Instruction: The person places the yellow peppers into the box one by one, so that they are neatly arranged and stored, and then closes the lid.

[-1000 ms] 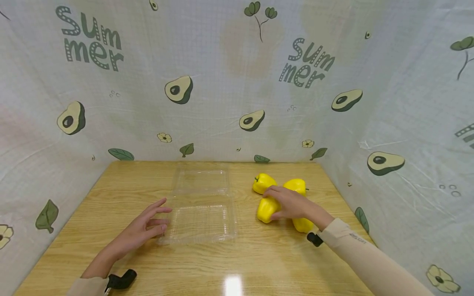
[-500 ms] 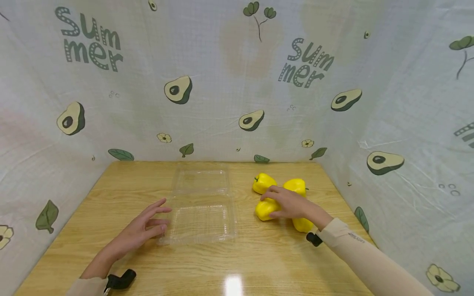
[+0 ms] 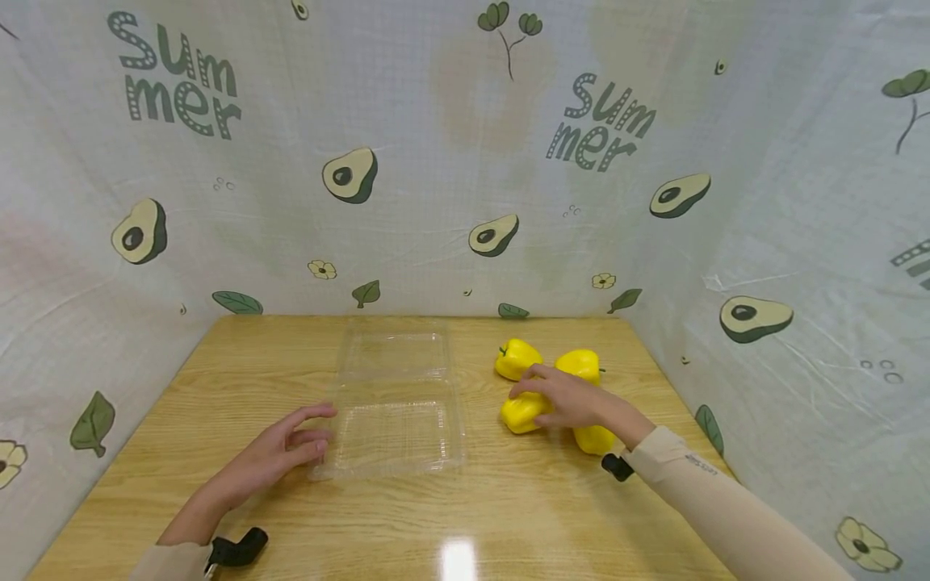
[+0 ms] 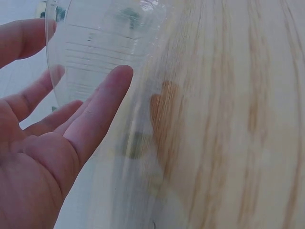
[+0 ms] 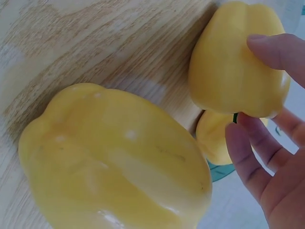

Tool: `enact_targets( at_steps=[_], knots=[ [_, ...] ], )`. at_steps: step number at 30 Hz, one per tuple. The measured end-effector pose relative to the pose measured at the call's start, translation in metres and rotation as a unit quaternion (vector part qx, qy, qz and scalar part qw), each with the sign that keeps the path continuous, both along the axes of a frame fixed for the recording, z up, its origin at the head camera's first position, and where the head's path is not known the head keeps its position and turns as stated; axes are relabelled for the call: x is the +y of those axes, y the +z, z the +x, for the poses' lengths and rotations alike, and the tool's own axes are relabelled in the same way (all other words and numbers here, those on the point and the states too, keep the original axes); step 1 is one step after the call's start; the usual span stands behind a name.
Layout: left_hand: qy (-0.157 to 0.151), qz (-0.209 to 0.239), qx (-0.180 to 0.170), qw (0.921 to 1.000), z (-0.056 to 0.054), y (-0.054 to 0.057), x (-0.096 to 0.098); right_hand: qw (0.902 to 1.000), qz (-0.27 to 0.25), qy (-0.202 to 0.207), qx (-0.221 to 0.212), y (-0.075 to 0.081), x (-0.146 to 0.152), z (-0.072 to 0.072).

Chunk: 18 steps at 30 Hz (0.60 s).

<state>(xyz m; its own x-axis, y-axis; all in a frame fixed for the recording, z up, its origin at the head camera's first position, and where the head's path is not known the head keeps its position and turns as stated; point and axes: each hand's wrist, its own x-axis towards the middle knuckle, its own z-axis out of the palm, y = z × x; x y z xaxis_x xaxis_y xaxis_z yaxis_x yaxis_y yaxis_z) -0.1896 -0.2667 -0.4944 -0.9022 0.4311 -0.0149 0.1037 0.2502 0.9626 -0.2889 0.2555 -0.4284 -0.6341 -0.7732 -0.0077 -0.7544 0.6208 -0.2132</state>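
My right hand point(image 3: 570, 398) grips a yellow bell pepper point(image 3: 521, 414) on the right half of the table. In the right wrist view the thumb presses one side of that pepper point(image 5: 233, 62) and the fingers curl by its stem end. Close around it lie more yellow peppers: one behind point(image 3: 517, 360), one at the back right point(image 3: 579, 365), and one point(image 3: 594, 440) partly hidden by the wrist. My left hand point(image 3: 272, 454) lies at the left edge of a clear plastic clamshell box point(image 3: 395, 476), its fingers loosely bent. In the left wrist view some fingertips meet or nearly meet the box rim point(image 4: 50, 47).
The clamshell's lid point(image 3: 395, 355) lies folded back behind its base, toward the rear. Printed cloth point(image 3: 436, 202) walls off the back and both sides of the wooden table point(image 3: 378, 524).
The pepper in my right hand has turned and shifted slightly left, while the hand has hardly moved. One finger of my left hand has come down; the box stays in place.
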Motion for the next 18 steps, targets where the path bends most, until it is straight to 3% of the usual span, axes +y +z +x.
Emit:
enact_targets(
  at_steps=[18],
  knots=[
    [-0.010,0.032,-0.006,0.9994,0.0027,0.0003,-0.0006,0.9984,-0.005,-0.013,-0.054,0.0060,-0.0046,0.0031]
  ],
)
